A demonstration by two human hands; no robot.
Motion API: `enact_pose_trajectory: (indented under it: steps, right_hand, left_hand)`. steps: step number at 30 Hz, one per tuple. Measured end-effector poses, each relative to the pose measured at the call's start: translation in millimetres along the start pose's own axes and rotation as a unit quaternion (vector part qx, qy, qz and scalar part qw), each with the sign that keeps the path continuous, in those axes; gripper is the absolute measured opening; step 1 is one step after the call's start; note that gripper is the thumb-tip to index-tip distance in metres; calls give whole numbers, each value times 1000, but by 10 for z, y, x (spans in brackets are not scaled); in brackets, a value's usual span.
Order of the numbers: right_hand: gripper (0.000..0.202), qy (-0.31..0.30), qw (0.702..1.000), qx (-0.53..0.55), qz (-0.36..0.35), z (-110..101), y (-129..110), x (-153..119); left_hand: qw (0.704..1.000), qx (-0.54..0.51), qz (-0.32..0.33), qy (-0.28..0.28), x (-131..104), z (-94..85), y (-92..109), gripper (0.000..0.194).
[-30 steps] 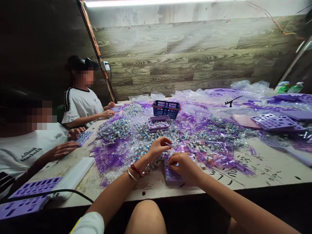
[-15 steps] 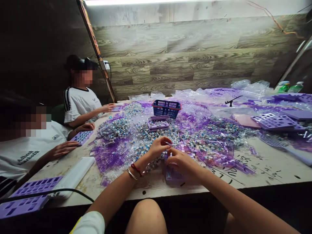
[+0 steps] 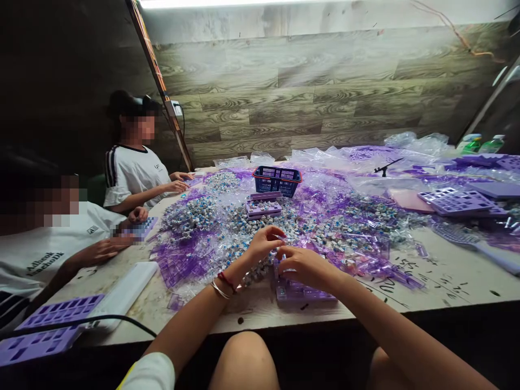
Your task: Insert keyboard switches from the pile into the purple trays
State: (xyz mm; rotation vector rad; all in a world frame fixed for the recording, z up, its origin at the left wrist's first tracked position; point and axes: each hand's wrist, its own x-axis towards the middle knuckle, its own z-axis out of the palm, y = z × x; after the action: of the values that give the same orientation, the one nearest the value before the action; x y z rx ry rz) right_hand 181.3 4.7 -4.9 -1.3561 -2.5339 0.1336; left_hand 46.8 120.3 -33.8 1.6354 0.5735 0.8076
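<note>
Here, the left hand (image 3: 263, 245) and right hand (image 3: 306, 265) bend their fingers over a purple case (image 3: 294, 294) near the worktop's near edge; whether they grip anything, I cannot tell. Beyond, a purple tray (image 3: 264, 215) holds small pale pieces, before a dark basket (image 3: 268, 186) and wood-patterned far wall (image 3: 284, 111).

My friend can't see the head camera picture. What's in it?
The left hand and right hand are close together at a purple case, on a table heaped with white-and-blue parts. A dark basket stands beyond; two coworkers sit at left.
</note>
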Motion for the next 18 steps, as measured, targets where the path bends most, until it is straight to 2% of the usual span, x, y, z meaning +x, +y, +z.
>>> enact_pose_trajectory:
  steps: [7, 18]
  right_hand:
    - [14, 17, 998, 63, 24, 39, 35, -33]
    - [18, 39, 997, 58, 45, 85, 24, -15]
  left_hand:
    - [1000, 19, 14, -5, 32, -19, -65, 23]
    - [1000, 12, 17, -5, 41, -27, -100, 23]
